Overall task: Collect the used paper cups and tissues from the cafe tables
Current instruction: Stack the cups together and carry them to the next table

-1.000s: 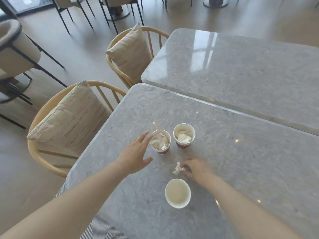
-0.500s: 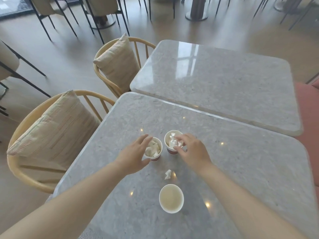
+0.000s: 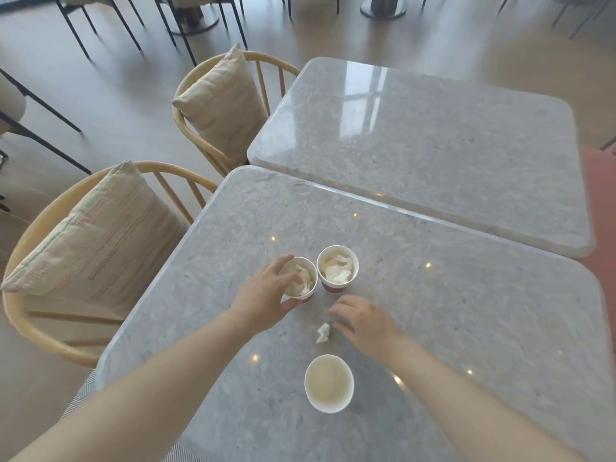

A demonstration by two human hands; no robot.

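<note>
On the near table [image 3: 466, 328], a grey stone-look top, three paper cups are standing close together with a loose tissue [image 3: 323, 332] lying between them. The left hand [image 3: 266, 296] is gripping the left cup [image 3: 305, 299], with the fingers curling over the far side of its rim and the thumb pressing against the near wall. This cup is standing upright on the table and is holding a crumpled tissue [image 3: 301, 283]. Just beside it, the right cup [image 3: 333, 289] is standing upright too, with a white wad [image 3: 338, 270] filling it.

The right hand [image 3: 363, 320] is hovering low over the table with its fingers loosely bent and nothing in its grasp. Its fingertips are sitting just beside the loose tissue; whether they are touching it cannot be told. The near cup [image 3: 330, 408] is standing closest to the person, apart from both hands, and is showing a pale inside.

A far table [image 3: 433, 145] of the same stone is butting up against the near one. Two wooden chairs are standing along the left side, each carrying a beige cushion: the near chair [image 3: 20, 325] and the far chair [image 3: 200, 148].
</note>
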